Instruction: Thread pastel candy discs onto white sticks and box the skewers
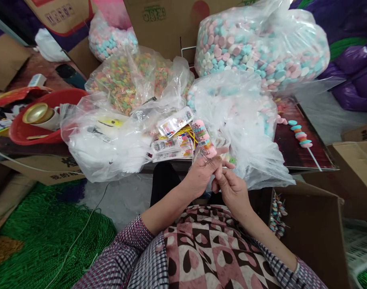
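A marshmallow skewer in a clear printed wrapper stands tilted above my hands, pink, blue and orange pieces showing through. My left hand is closed around the gathered lower end of that wrapper. Close against it, my right hand pinches with thumb and fingers at the same spot; what lies between its fingertips is too small to make out. Just beyond my left hand are printed wrappers in a pile, with yellow twist ties among them. An unwrapped marshmallow skewer lies at the table's right end.
Clear bags of pastel marshmallows and gummy candy crowd the table's back. A white plastic bag lies left, beside a red basin with a gold bowl. An open carton with wrapped skewers stands low right.
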`<action>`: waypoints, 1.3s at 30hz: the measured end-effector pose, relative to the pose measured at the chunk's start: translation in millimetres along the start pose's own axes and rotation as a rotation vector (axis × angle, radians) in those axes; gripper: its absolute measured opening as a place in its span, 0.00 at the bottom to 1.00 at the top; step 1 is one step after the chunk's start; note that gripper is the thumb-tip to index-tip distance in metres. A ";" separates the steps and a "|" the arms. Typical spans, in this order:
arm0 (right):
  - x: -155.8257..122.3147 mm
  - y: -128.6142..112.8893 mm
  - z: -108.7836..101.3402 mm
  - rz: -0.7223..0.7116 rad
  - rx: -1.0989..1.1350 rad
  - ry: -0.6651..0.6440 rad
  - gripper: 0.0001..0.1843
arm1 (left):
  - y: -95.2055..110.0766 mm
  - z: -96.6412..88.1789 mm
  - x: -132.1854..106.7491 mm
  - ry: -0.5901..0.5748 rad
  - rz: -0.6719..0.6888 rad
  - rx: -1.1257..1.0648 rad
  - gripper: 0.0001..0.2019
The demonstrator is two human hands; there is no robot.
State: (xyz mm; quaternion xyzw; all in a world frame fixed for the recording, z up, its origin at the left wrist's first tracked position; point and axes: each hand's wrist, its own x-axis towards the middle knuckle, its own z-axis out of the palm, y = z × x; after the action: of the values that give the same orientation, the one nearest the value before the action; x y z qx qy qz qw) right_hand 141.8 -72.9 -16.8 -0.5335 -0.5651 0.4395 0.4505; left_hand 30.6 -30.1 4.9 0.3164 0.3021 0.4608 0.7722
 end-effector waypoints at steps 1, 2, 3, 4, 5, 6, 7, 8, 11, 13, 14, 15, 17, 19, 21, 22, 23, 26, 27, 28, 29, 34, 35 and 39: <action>2.2 -1.1 -3.2 -0.008 0.009 -0.048 0.21 | 0.5 -2.0 -0.6 -0.002 0.006 0.011 0.22; 4.7 -2.4 -8.4 -0.019 0.000 -0.111 0.20 | 1.5 -4.5 -1.2 -0.004 0.017 0.019 0.19; 7.2 -4.0 -15.4 -0.031 -0.021 -0.164 0.20 | 3.2 -7.4 -1.8 -0.003 0.032 0.030 0.18; 9.7 -5.7 -23.5 -0.038 -0.045 -0.193 0.19 | 5.2 -10.1 -2.5 -0.001 0.050 0.044 0.16; 12.0 -7.5 -32.1 -0.038 -0.060 -0.188 0.18 | 7.6 -12.4 -3.5 0.002 0.065 0.061 0.16; 14.2 -9.3 -40.3 -0.030 -0.048 -0.144 0.18 | 10.1 -13.6 -4.9 -0.003 0.066 0.076 0.16; 16.1 -11.0 -47.2 -0.013 -0.003 -0.093 0.17 | 12.4 -13.6 -6.7 -0.030 0.046 0.084 0.17; 17.7 -12.7 -52.2 0.008 0.064 -0.048 0.16 | 14.2 -12.1 -8.9 -0.086 0.000 0.075 0.18; 20.8 -18.3 -54.2 0.085 0.276 -0.028 0.24 | 12.5 -1.9 -16.2 -0.372 -0.256 -0.031 0.22; 20.7 -21.9 -48.2 0.162 0.395 -0.123 0.31 | 4.6 5.0 -19.5 -0.553 -0.412 -0.107 0.23; 20.2 -23.3 -44.4 0.196 0.455 -0.185 0.32 | -0.3 7.1 -20.2 -0.636 -0.464 -0.141 0.24; 19.6 -24.1 -40.7 0.218 0.513 -0.236 0.32 | -5.0 8.0 -20.5 -0.698 -0.492 -0.167 0.25; 18.8 -24.0 -33.6 0.214 0.599 -0.248 0.28 | -10.9 6.4 -20.2 -0.708 -0.478 -0.139 0.26; 19.6 -22.4 -26.8 0.173 0.612 -0.121 0.21 | -9.9 2.4 -20.1 -0.520 -0.338 0.075 0.25; 21.9 -21.0 -20.3 0.116 0.565 0.062 0.17 | -4.0 -2.2 -20.6 -0.200 -0.084 0.394 0.20; 23.3 -20.9 -17.7 0.079 0.522 0.145 0.15 | -0.5 -4.3 -21.0 -0.055 0.049 0.523 0.17; 24.6 -21.4 -16.0 0.038 0.473 0.208 0.14 | 2.5 -6.4 -21.3 0.048 0.154 0.605 0.16; 27.8 -25.9 -18.4 -0.021 0.363 0.169 0.12 | 6.1 -13.0 -21.8 0.004 0.166 0.533 0.17; 28.9 -27.7 -21.2 -0.012 0.352 0.094 0.13 | 5.7 -15.3 -21.7 -0.097 0.080 0.442 0.20; 30.2 -29.1 -24.2 0.005 0.353 0.015 0.15 | 4.9 -17.4 -21.5 -0.204 -0.022 0.340 0.22; 31.7 -29.9 -26.6 0.023 0.358 -0.049 0.17 | 4.0 -19.2 -21.1 -0.300 -0.116 0.243 0.24; 44.4 -23.7 -16.9 0.036 0.309 0.124 0.14 | 3.9 -23.9 -18.1 -0.101 0.032 0.399 0.22; 48.0 -22.1 -11.5 0.032 0.285 0.179 0.14 | 4.9 -25.7 -17.4 0.025 0.143 0.514 0.20; 71.2 -20.4 5.8 0.041 0.105 0.061 0.16 | 11.5 -45.3 -14.4 0.251 0.293 0.649 0.16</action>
State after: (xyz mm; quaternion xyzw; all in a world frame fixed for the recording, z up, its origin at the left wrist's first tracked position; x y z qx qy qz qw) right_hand 130.1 -2.8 4.8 -0.5337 -0.5162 0.4611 0.4858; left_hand -15.4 -29.3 -11.7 0.5257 0.4762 0.4816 0.5147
